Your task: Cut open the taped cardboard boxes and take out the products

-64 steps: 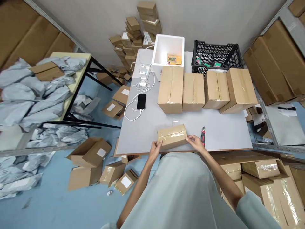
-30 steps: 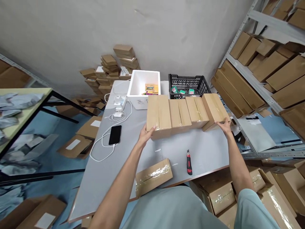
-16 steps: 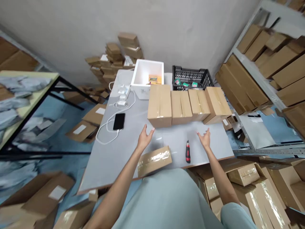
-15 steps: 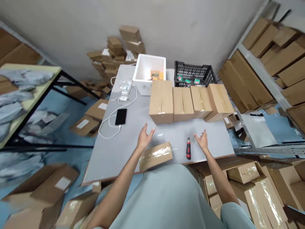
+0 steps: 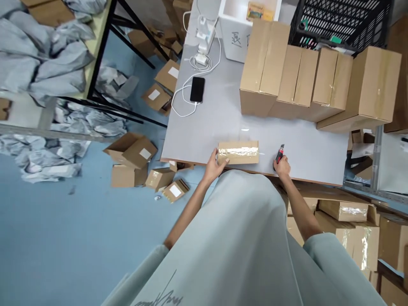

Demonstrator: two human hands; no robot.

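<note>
A small taped cardboard box lies near the front edge of the grey table. My left hand grips its left end, with the thumb on the near side. Glossy clear tape runs along the top of the box. To the right, my right hand is closed around the handle of a red and black utility knife, whose tip points away from me. The knife is low over the table or resting on it; I cannot tell which.
Several closed cardboard boxes stand in a row at the back, before a white foam box and a black crate. A phone with a white cable lies at left. Grey parcels fill a side table; opened cartons lie on the floor.
My left hand has come down onto the small box and taken hold of its left end. My right hand has closed on the utility knife. The view has tilted downward and shifted left.
</note>
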